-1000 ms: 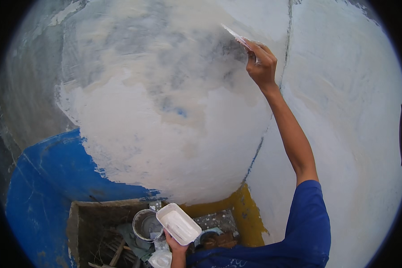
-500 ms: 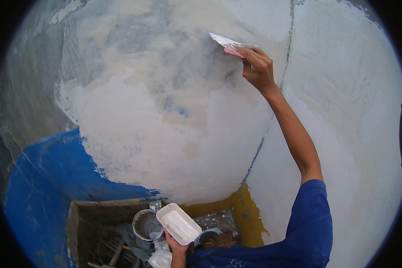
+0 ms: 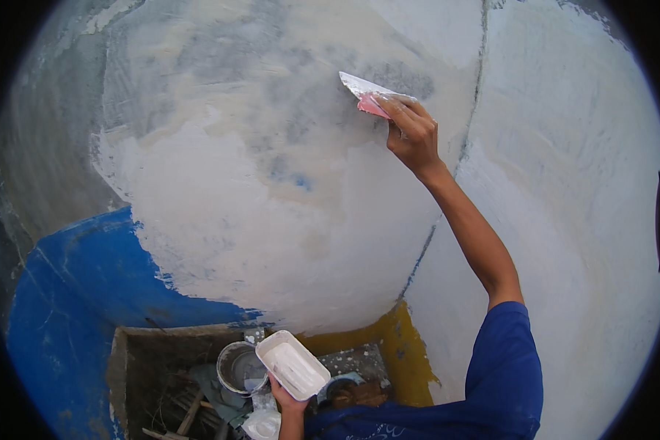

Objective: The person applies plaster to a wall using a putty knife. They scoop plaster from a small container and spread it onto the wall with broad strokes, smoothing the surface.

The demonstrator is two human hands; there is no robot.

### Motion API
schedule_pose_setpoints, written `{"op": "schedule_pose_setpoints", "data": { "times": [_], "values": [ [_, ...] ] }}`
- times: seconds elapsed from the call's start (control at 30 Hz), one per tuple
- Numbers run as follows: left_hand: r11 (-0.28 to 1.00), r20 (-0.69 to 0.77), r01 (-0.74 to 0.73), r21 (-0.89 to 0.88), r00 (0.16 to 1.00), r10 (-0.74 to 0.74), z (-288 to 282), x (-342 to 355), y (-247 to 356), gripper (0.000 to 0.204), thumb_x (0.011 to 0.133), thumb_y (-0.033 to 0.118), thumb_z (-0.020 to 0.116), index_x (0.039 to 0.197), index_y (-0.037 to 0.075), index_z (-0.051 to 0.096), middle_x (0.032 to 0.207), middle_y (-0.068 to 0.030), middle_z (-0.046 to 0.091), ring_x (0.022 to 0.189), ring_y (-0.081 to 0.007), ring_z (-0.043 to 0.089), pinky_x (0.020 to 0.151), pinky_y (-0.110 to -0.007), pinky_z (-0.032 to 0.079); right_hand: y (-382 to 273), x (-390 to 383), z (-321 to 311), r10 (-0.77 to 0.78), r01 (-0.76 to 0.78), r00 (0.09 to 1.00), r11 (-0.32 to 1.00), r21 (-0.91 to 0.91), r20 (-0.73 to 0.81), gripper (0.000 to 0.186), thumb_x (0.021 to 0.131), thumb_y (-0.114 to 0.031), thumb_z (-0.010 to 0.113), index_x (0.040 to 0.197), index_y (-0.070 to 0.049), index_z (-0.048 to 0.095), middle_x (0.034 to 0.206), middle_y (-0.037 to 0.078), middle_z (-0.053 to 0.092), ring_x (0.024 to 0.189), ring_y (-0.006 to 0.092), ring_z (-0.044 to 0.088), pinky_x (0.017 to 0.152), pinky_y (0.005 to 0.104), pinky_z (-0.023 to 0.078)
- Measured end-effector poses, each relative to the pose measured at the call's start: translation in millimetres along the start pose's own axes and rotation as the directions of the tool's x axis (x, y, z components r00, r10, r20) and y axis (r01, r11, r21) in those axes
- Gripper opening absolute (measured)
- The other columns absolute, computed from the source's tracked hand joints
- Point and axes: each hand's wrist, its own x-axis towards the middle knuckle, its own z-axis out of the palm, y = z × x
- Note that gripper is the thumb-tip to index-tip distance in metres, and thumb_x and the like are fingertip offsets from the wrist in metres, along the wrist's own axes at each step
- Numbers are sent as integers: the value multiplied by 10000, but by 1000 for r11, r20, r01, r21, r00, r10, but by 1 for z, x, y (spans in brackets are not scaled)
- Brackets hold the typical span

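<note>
My right hand (image 3: 414, 136) grips a flat putty knife (image 3: 368, 89) with a pink part and a white-smeared blade, against a wall (image 3: 220, 191) patched with white, beige and grey coating. Low in the view, my left hand (image 3: 287, 392) holds a white rectangular tub (image 3: 292, 361) with a pale paste inside. Just left of the tub is a round bucket (image 3: 235, 367) with grey contents and a white object below it.
A blue-painted wall section (image 3: 73, 286) is at lower left, a yellow section (image 3: 403, 352) at lower right. A concrete-walled recess (image 3: 147, 330) holds sticks (image 3: 194, 414) and cloth. A cracked seam (image 3: 422, 257) meets the pale right wall (image 3: 579, 183).
My right hand and the putty knife have moved down and to the left along the wall. My left hand and the tub have barely moved.
</note>
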Motion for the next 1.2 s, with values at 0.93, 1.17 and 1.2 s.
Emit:
{"op": "schedule_pose_setpoints", "data": {
  "times": [0.93,1.17,1.2],
  "values": [
    [1000,3,-5,31,1000,4,0,-4,4,693,963,638,395,1479,175,403,1431,-94,520,1265,-376,535,1051,-610,421,-40,-16,31,-30,24,997,997,78,78,513,674,115,623,1135,-95,703,947,57,730,927,255,643,729,381,546],
    [1000,-1,1,0,1000,-1,1,0,2,705,958,649,394,1481,176,401,1428,-97,523,1263,-379,537,1045,-616,424,50,24,11,48,-90,974,979,-183,-221,607,694,141,593,1229,-129,688,1123,63,725,1038,290,613,849,383,522],
    [1000,-2,9,-2,1000,-9,2,-2,4,708,957,650,395,1483,176,399,1430,-97,522,1262,-379,538,1043,-619,425,50,17,15,51,-93,975,978,-185,-216,607,694,141,593,1229,-129,688,1123,63,725,1038,290,613,849,383,522]
  ]
}}
